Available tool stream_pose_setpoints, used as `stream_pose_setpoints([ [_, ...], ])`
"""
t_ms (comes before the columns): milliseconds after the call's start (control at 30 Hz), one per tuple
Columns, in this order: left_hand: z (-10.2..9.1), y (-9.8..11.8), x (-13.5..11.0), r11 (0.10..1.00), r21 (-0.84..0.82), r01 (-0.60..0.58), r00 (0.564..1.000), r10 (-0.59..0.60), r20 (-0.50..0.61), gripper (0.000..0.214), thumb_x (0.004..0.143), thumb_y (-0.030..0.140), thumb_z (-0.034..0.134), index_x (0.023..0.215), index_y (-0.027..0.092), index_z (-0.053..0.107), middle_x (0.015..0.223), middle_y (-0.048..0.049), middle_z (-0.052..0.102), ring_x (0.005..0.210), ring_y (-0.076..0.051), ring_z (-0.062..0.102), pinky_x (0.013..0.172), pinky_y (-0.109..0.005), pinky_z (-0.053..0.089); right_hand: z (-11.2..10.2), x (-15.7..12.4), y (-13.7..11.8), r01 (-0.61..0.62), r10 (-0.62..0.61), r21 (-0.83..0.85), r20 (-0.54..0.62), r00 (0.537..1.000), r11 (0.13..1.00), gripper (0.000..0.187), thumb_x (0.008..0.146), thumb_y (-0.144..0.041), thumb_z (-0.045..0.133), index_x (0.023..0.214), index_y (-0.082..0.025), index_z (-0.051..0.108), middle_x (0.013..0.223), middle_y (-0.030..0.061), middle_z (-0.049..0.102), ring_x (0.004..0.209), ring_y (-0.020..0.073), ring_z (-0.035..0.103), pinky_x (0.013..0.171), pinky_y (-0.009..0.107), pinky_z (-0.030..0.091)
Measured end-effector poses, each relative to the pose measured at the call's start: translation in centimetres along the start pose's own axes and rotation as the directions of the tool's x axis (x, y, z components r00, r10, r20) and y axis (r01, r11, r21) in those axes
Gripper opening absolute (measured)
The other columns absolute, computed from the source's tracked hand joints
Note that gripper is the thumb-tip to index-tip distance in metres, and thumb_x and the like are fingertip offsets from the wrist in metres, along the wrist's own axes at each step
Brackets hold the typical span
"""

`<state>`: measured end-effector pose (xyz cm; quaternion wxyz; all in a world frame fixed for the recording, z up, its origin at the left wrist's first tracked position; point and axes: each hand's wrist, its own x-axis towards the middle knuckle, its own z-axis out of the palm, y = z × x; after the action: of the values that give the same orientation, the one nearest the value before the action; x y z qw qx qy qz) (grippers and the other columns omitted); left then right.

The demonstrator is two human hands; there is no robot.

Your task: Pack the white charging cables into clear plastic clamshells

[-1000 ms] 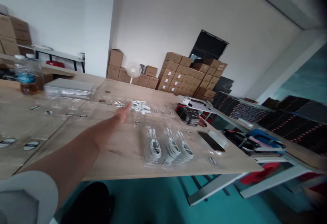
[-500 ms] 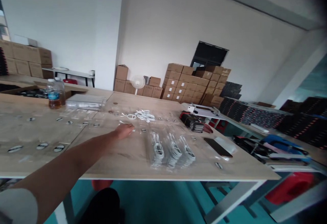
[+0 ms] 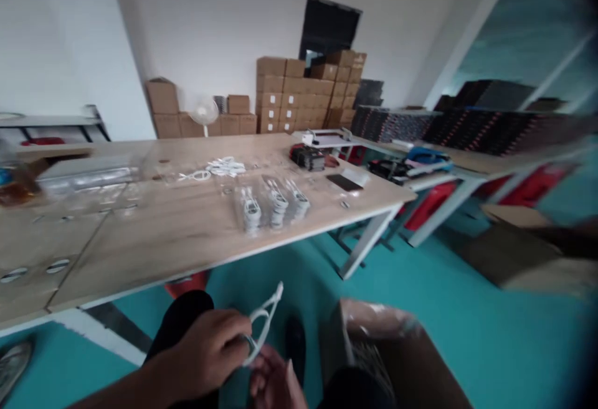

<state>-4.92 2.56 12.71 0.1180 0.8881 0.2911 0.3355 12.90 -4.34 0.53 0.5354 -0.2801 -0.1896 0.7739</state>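
Note:
Low in the frame, below the table edge, my left hand [image 3: 205, 353] is closed around a white cable [image 3: 264, 322] whose loop sticks up to the right. My right hand [image 3: 275, 381] sits just under it with fingers curled, touching the same cable. On the wooden table [image 3: 187, 235] lie three rows of bagged white cables [image 3: 273, 200] and a loose pile of white cables [image 3: 224, 166] farther back.
An open cardboard box [image 3: 397, 359] stands on the teal floor at my right. A bottle [image 3: 12, 178] and clear packaging [image 3: 88, 175] sit at the table's left, a phone [image 3: 343, 182] at its right. Stacked cartons [image 3: 303, 94] line the back wall.
My left arm has pulled back from the far cable pile to my lap, carrying a white cable. My right hand has joined it. The view has swung down and right.

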Motion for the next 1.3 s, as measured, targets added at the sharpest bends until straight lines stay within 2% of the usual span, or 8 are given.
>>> stream_pose_setpoints([
  [133,6.5,2.8,-4.6,0.938,-0.32,0.132,0.98,-0.076,0.182,0.028,0.082,0.009,0.048,0.1,0.025,0.062,0.092,-0.0028,0.067,0.08,-0.014,0.063,0.077,-0.021,0.047,0.3,-1.7,-1.2,0.071,-0.083,-0.056,-0.265,0.961,0.996,0.046,0.071,-0.048,0.072,0.106,-0.02,0.065,0.073,0.0005,0.062,0.053,0.0078,0.049,0.048,0.02,0.036],
  [267,8.9,3.0,-6.6,0.783,-0.505,0.363,0.928,-0.253,0.275,0.041,0.076,0.006,0.051,0.112,0.025,0.057,0.13,-0.0091,0.052,0.116,-0.023,0.052,0.099,-0.033,0.04,-0.1,-2.6,-1.8,0.036,-0.092,-0.156,-0.372,0.924,0.987,0.047,0.071,-0.046,0.073,0.109,-0.021,0.065,0.071,-0.0008,0.062,0.065,0.0127,0.056,0.065,0.026,0.046],
  [433,10.2,2.9,-6.0,0.171,-0.711,0.682,0.665,-0.55,0.505,0.024,0.08,0.035,0.058,0.097,0.022,0.047,0.095,-0.0055,0.06,0.079,-0.018,0.062,0.059,-0.027,0.05,-0.8,-2.0,-1.8,0.007,-0.105,-0.26,-0.364,0.925,0.966,0.052,0.07,-0.049,0.072,0.115,-0.022,0.062,0.069,-0.0018,0.06,0.066,0.0134,0.055,0.067,0.028,0.046],
  [533,11.2,2.4,-5.4,-0.11,-0.676,0.729,0.53,-0.534,0.659,0.04,0.074,0.055,0.062,0.081,0.021,0.044,0.074,0.0007,0.057,0.062,-0.016,0.062,0.047,-0.022,0.043,-0.9,-1.6,-1.7,0.0,-0.111,-0.297,-0.357,0.928,0.955,0.053,0.072,-0.05,0.07,0.117,-0.022,0.061,0.067,-0.0024,0.058,0.06,0.0121,0.052,0.062,0.027,0.044],
  [733,11.9,1.5,-6.0,-0.326,-0.683,0.653,0.459,-0.548,0.7,0.044,0.067,0.05,0.074,0.083,0.019,0.046,0.072,0.0012,0.062,0.059,-0.015,0.064,0.051,-0.022,0.045,-1.4,-1.2,-1.3,-0.013,-0.094,-0.262,-0.391,0.916,0.965,0.054,0.069,-0.048,0.073,0.114,-0.021,0.062,0.07,-0.0011,0.059,0.063,0.0127,0.053,0.063,0.027,0.044],
  [900,10.9,1.5,-6.4,-0.57,-0.45,0.687,0.337,-0.299,0.893,0.043,0.075,0.054,0.065,0.091,0.017,0.051,0.085,-0.0081,0.067,0.069,-0.019,0.068,0.052,-0.023,0.047,-1.7,-0.7,-1.1,-0.021,-0.067,-0.226,-0.375,0.925,0.974,0.056,0.069,-0.046,0.072,0.117,-0.021,0.061,0.061,-0.0042,0.053,0.056,0.0116,0.049,0.059,0.026,0.041],
  [1133,11.3,1.3,-6.2,-0.644,-0.485,0.592,0.44,-0.245,0.864,0.036,0.077,0.048,0.065,0.071,0.015,0.05,0.069,-0.0028,0.059,0.048,-0.007,0.051,0.038,-0.016,0.016,-1.3,-0.8,-1.6,0.14,-0.161,-0.08,-0.408,0.899,0.987,0.042,0.071,-0.051,0.066,0.104,-0.024,0.069,0.07,-0.0002,0.059,0.065,0.016,0.054,0.062,0.029,0.043],
  [1300,11.7,0.8,-6.4,-0.672,-0.455,0.585,0.443,-0.205,0.873,0.04,0.077,0.05,0.063,0.064,0.016,0.046,0.064,-0.0006,0.053,0.044,-0.005,0.04,0.041,-0.018,0.014,-1.5,-0.9,-1.7,0.159,-0.193,-0.112,-0.446,0.874,0.981,0.033,0.07,-0.048,0.068,0.092,-0.023,0.071,0.072,-0.0003,0.061,0.067,0.0154,0.054,0.07,0.03,0.044],
])
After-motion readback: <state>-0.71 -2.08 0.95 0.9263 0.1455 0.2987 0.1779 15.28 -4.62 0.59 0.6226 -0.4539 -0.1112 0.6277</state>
